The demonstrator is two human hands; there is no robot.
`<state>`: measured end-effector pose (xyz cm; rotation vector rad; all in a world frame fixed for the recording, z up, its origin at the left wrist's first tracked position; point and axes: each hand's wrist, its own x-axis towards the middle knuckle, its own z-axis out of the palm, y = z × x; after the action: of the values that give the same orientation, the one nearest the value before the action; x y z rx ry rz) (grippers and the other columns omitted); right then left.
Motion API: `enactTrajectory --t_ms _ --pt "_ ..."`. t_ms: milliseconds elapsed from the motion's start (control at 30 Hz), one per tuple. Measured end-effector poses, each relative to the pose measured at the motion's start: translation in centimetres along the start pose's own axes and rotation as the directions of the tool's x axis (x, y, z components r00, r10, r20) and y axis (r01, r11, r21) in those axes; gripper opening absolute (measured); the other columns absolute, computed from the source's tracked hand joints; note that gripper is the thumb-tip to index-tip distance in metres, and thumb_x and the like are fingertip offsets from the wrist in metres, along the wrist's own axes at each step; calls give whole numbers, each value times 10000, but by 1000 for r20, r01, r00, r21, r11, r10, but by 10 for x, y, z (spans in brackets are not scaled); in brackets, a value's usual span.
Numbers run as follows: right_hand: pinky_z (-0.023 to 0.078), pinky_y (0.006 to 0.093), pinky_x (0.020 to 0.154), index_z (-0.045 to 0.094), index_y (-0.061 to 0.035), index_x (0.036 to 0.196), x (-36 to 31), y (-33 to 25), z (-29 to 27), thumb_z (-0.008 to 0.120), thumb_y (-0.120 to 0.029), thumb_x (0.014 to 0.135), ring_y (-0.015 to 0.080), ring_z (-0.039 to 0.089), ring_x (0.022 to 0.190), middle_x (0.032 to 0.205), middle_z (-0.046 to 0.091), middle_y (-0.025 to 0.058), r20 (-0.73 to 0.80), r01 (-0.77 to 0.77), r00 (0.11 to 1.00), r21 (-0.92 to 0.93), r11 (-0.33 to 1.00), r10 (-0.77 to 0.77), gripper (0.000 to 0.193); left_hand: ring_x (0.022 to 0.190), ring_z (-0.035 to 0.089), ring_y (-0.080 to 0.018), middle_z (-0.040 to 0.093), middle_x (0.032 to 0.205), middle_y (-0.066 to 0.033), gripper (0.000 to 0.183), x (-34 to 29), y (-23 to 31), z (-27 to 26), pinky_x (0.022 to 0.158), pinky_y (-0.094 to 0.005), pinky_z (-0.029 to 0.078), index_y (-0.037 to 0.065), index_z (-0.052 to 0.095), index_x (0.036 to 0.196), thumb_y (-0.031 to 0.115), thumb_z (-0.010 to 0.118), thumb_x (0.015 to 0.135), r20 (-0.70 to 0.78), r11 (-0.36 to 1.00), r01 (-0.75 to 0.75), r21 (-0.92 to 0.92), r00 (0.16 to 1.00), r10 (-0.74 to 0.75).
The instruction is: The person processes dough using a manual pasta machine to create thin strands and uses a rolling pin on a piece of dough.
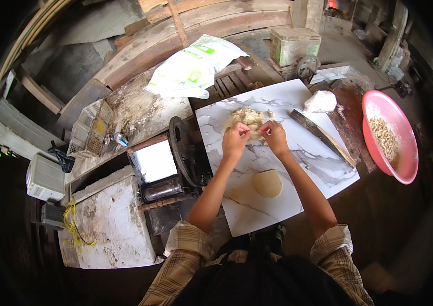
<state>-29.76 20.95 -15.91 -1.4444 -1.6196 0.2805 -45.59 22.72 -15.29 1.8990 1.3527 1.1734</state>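
Note:
A lumpy mound of pale dough lies on the far part of the white marbled board. At its near edge my left hand is closed, fingertips pinching a bit of dough. My right hand pinches dough just to the right, a short gap between the two hands. Small dough crumbs lie beside the mound, near my right fingers. Closer to me, between my forearms, rests a flat rounded piece of dough. My fingers partly hide what they grip.
Right of the hands lie a dark wooden stick and a white bag. A pink basin holds pale strips. Left stands a machine with a black wheel; behind are a white sack and a plastic crate.

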Motion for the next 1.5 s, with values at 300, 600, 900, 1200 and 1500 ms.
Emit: enactTrajectory --t_ms 300,600,900,1200,1500 --pt "455 388 731 533 -41 913 -6 28 8 796 -188 703 298 526 814 878 520 125 23 -293 956 -28 956 294 367 835 563 -238 564 872 -75 297 10 -17 14 720 -369 464 69 572 900 222 765 734 34 995 56 -82 998 -53" --pt "444 396 772 520 -36 1060 -85 8 -76 694 -140 783 302 528 859 924 527 130 12 -73 996 -494 867 90 344 913 557 -261 580 982 -98 305 -75 -15 2 796 -389 445 50 534 1052 87 689 792 39 996 -93 -7 995 93" --pt "504 498 732 448 -50 1203 -125 -5 -82 596 -57 798 422 594 877 993 585 202 233 -184 922 -435 881 308 431 1118 514 -310 562 1197 -119 422 -144 13 -11 972 -437 378 50 515 1225 93 636 823 171 944 -257 208 960 224" --pt "538 440 588 261 -68 1458 -147 -89 -48 523 6 788 371 646 690 852 604 234 462 24 843 -542 840 274 723 1345 316 -308 403 1409 -106 467 -171 11 -11 1077 -554 243 41 475 1318 116 575 868 243 910 -258 324 952 184" --pt "550 423 613 233 5 1450 -154 -104 -35 558 33 761 354 650 736 880 600 225 451 27 832 -614 789 323 762 1342 326 -332 414 1409 -120 469 -173 7 -7 1072 -552 238 56 456 1341 145 563 893 217 929 -242 281 959 184"
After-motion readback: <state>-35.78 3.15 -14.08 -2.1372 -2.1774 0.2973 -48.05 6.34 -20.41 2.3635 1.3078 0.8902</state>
